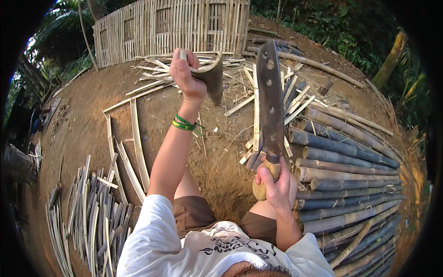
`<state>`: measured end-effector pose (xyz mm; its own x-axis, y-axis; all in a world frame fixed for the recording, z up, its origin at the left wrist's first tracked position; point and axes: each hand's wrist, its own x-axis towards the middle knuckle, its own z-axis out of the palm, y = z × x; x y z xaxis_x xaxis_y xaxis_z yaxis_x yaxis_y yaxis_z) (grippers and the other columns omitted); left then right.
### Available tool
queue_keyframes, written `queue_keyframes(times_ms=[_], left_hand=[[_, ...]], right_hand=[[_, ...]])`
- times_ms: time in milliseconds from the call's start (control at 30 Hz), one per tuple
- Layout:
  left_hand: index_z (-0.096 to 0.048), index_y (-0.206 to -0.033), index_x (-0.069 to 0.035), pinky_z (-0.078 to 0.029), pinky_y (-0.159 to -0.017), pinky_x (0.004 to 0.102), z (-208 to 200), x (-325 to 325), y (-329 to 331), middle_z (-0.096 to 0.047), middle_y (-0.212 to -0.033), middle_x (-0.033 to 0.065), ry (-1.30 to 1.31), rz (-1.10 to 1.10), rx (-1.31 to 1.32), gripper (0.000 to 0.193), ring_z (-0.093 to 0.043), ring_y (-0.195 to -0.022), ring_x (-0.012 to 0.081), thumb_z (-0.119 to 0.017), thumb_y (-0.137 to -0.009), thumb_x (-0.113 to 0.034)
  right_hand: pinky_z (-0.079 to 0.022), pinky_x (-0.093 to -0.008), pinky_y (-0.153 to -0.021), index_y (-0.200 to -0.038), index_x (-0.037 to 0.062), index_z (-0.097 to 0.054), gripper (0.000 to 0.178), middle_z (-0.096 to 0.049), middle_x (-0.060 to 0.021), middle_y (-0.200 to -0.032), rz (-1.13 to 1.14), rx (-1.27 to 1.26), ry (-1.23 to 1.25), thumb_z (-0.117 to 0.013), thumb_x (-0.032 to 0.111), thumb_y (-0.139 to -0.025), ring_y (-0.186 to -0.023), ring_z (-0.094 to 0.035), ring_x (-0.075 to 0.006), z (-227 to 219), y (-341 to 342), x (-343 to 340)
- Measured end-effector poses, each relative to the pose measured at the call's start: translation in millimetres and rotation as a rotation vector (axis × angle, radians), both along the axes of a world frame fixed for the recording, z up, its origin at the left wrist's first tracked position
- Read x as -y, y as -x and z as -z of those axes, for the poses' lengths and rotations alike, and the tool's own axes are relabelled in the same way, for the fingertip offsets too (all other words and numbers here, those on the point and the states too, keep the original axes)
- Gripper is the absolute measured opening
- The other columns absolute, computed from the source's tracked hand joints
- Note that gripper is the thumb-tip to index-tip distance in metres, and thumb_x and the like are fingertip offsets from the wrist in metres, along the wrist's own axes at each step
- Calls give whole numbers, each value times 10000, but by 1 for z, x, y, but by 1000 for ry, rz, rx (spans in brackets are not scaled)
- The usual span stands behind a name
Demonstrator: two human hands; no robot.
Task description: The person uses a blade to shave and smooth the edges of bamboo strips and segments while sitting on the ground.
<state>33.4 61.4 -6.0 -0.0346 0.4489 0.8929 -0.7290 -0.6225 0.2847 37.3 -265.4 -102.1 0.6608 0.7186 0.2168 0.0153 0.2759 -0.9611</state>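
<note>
Raised in front of me on the left, my left hand [187, 78] is closed round the edge of a split bamboo piece [213, 81], a curved half with a pale cut rim. A green and yellow band circles that wrist. Closed on a wooden handle, my right hand [276, 187] holds a machete [271, 99]. Its broad dark blade has several holes in a row and points up and away from me. The blade and the bamboo are apart. Behind the blade, pale split bamboo strips [256, 111] partly show.
Bamboo poles [350, 184] lie stacked on the right. A bundle of split strips [94, 217] lies at the near left, with longer curved strips [137, 138] beside it. Beyond the dirt ground [221, 161] stands a bamboo slat fence [170, 30]. A tree trunk [390, 57] leans at the far right.
</note>
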Motion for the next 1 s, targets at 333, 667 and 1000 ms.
queue_keyframes(times_ms=[333,667,1000], left_hand=[[-388,-828,-57,-223,-573,280,15,37,17,-333,-735,-17,-49,73,-219,819,-297,-657,91,-623,-777,-840],[-402,-857,-40,-277,-592,289,28,57,19,-357,-724,-1,-129,54,-339,800,-335,-662,114,-720,-723,-762],[-544,-990,-17,-382,-620,273,34,62,31,-533,-756,10,-160,123,-490,552,-484,-681,117,-752,-687,-429]], right_hand=[[-416,-243,-596,-1162,-10,-550,451,-596,2,-794,-59,165,-40,-733,338,-941,-664,-513,-66,-52,26,7],[-428,-288,-583,-1115,-19,-564,430,-593,-43,-742,-24,199,18,-749,320,-927,-643,-538,-116,-33,38,17],[-539,-372,-681,-1232,-74,-552,505,-683,-165,-872,135,587,172,-759,262,-916,-751,-693,-305,-46,42,29]])
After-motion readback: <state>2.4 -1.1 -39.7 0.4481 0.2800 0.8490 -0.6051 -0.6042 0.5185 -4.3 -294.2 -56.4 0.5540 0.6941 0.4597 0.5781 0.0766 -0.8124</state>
